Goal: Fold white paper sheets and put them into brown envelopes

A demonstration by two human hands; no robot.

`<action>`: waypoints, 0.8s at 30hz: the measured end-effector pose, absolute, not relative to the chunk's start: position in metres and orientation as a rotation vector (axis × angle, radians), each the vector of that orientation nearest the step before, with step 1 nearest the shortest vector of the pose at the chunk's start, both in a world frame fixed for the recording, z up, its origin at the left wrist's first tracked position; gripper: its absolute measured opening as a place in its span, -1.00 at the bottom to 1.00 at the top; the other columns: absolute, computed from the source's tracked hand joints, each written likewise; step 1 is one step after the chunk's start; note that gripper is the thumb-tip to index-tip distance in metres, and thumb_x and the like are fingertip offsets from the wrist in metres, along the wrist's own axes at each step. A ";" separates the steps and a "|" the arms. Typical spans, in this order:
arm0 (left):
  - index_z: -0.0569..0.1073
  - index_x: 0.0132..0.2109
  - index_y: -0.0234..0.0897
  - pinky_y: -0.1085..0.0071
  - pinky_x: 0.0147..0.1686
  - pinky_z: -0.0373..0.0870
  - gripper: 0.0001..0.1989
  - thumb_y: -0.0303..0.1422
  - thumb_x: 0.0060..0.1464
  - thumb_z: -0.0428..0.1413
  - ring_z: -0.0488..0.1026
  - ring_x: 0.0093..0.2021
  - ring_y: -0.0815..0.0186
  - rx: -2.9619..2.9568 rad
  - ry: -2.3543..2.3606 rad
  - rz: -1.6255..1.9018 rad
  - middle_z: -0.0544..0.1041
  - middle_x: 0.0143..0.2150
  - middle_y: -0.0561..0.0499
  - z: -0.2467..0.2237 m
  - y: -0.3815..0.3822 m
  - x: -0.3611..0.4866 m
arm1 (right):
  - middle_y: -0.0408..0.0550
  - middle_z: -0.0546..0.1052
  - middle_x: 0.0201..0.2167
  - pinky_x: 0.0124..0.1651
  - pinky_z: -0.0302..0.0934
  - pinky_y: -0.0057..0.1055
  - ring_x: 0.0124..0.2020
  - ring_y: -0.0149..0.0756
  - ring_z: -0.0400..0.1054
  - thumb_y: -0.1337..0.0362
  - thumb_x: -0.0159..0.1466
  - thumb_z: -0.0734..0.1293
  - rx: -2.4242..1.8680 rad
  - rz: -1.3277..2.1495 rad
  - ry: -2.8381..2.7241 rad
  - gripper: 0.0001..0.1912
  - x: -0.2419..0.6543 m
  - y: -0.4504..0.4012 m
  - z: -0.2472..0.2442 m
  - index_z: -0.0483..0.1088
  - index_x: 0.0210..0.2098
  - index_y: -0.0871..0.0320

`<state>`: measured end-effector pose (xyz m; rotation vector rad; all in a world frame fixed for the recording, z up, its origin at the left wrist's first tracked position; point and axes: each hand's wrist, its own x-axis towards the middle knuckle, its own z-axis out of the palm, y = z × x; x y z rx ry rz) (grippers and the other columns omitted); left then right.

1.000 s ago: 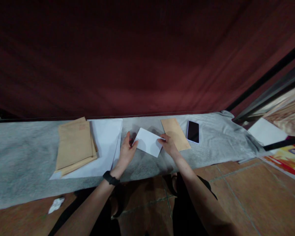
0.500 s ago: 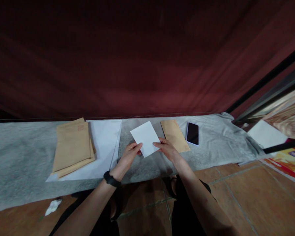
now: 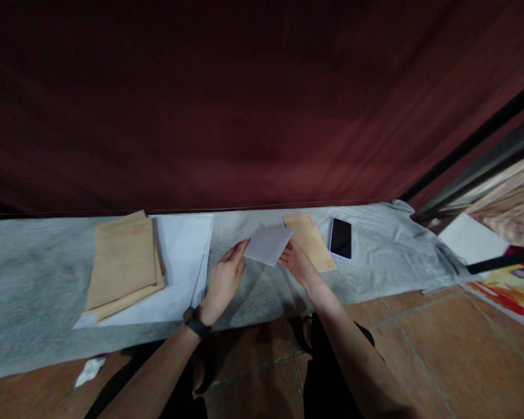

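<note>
A folded sheet of white paper (image 3: 268, 245) is held tilted above the grey cloth, its surface now in shade. My left hand (image 3: 226, 278), with a dark watch on the wrist, grips its left edge. At the right side, my right hand (image 3: 297, 263) holds the paper with the fingers partly underneath it. Just beyond that hand a brown envelope (image 3: 310, 235) lies flat on the cloth. To the left, several brown envelopes (image 3: 122, 262) are stacked on white paper sheets (image 3: 186, 256).
A phone (image 3: 341, 238) lies right of the single envelope. The grey cloth (image 3: 388, 250) covers the long surface, with a dark red curtain (image 3: 244, 116) behind it. Crumpled white tissue (image 3: 89, 371) lies on the tiled floor. A colourful printed box (image 3: 510, 285) is at far right.
The folded paper has tipped from facing up to a flatter, shaded angle. My left hand has turned and now grips its left edge, while my right fingers have shifted underneath.
</note>
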<state>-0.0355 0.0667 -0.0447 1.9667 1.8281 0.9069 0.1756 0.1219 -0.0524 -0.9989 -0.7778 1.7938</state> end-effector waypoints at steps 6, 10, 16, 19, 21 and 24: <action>0.24 0.36 -0.32 0.13 0.12 0.44 -0.44 -0.58 0.24 -0.11 0.45 0.17 0.04 2.458 2.083 0.510 0.24 0.41 -0.23 -0.043 0.057 -0.043 | -0.04 0.61 -0.32 -0.26 0.43 -0.28 -0.31 -0.19 0.53 -0.16 0.27 0.26 -0.988 1.949 -0.701 -0.53 0.179 0.120 -0.052 0.45 -0.14 0.10; 0.36 0.26 -0.40 0.13 0.20 0.40 -0.51 -0.57 0.23 -0.11 0.42 0.23 0.06 2.408 1.977 0.554 0.31 0.37 -0.25 -0.059 0.052 -0.041 | -0.11 0.60 -0.34 -0.35 0.34 -0.44 -0.36 -0.28 0.47 0.22 0.03 0.47 -1.162 1.690 -0.875 -0.66 0.181 0.122 -0.070 0.47 -0.20 0.14; 0.54 0.07 -0.30 0.28 0.23 0.40 -0.59 -0.50 0.22 -0.11 0.50 0.15 0.24 2.087 1.875 0.823 0.49 0.22 -0.08 -0.069 0.046 -0.044 | -0.10 0.60 -0.37 -0.24 0.35 -0.39 -0.30 -0.24 0.46 0.26 0.13 0.34 -1.411 1.252 -1.407 -0.78 0.178 0.129 -0.093 0.51 -0.23 0.15; 0.55 0.03 -0.26 0.28 0.12 0.48 -0.64 -0.45 0.25 -0.09 0.56 0.03 0.23 2.072 1.948 0.719 0.57 0.12 -0.06 -0.063 0.043 -0.044 | -0.09 0.62 -0.35 -0.17 0.35 -0.35 -0.23 -0.20 0.47 0.30 0.17 0.33 -1.467 1.186 -1.449 -0.77 0.173 0.129 -0.094 0.52 -0.17 0.09; 0.56 0.02 -0.25 0.23 0.06 0.50 -0.67 -0.42 0.26 -0.06 0.57 -0.03 0.18 2.133 2.020 0.603 0.61 0.05 -0.08 -0.060 0.042 -0.042 | -0.04 0.63 -0.30 -0.12 0.35 -0.32 -0.19 -0.16 0.48 0.34 0.21 0.30 -1.558 1.066 -1.537 -0.72 0.169 0.127 -0.093 0.51 -0.10 0.08; 0.52 0.09 -0.29 0.09 0.11 0.44 -0.65 -0.37 0.31 -0.08 0.51 0.07 0.08 2.287 2.058 0.544 0.57 0.10 -0.15 -0.061 0.044 -0.034 | 0.09 0.63 -0.21 -0.07 0.36 -0.27 -0.14 -0.08 0.51 0.37 0.28 0.24 -1.700 0.788 -1.766 -0.62 0.163 0.121 -0.091 0.45 0.07 0.15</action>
